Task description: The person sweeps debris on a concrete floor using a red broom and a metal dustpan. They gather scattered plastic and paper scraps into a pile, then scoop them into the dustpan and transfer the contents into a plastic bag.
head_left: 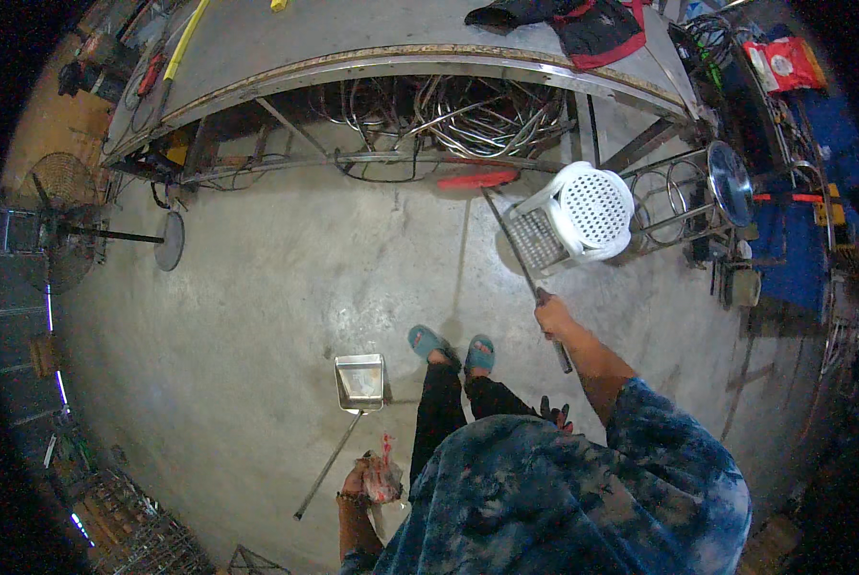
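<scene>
While the person stands on a bare grey concrete floor [257, 287], a black pedestal fan [60, 230] lies at the far left. Next comes a long-handled metal dustpan [360, 381], resting on the floor just left of the person's feet; its tray looks empty apart from a pale sheen. The left hand [358, 479], low beside it, has its fingers closed on a crumpled red-and-white plastic wrapper [382, 476]. Further right, the right hand [554, 314] has its fingers clamped on the dark shaft of a red-headed broom [477, 179], whose head sits on the floor under the near edge of a long steel bench [353, 38]. Coiled steel rings [468, 115] lie beneath that bench; the bristles could snag on them. A white plastic chair [573, 216] lies tipped beside the shaft, which might knock it.
</scene>
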A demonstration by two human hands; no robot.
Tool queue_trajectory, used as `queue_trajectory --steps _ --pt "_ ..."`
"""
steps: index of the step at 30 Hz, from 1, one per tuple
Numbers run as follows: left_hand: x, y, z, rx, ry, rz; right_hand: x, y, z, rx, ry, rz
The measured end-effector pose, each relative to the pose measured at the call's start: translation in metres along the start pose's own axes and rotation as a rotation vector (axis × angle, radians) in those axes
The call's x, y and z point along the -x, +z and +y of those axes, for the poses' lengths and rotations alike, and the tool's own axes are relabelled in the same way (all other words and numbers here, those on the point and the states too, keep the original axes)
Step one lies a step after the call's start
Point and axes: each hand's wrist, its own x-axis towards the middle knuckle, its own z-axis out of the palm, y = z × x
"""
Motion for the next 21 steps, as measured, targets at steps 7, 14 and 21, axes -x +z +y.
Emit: queue_trajectory --steps 7,14,21 --pt "0.002 0.024 -0.009 -0.197 0.155 0.165 0.086 -0.005 0.064 -0.434 0.2 -0.315" --pt "0.006 0.018 -0.008 -0.03 0.035 0.199 0.135 -0.004 0.062 0.221 -0.123 -0.138" --pt "0.007 -0.01 -0.009 -0.11 0.124 0.279 0.017 0.047 0.017 0.237 -0.04 0.109"
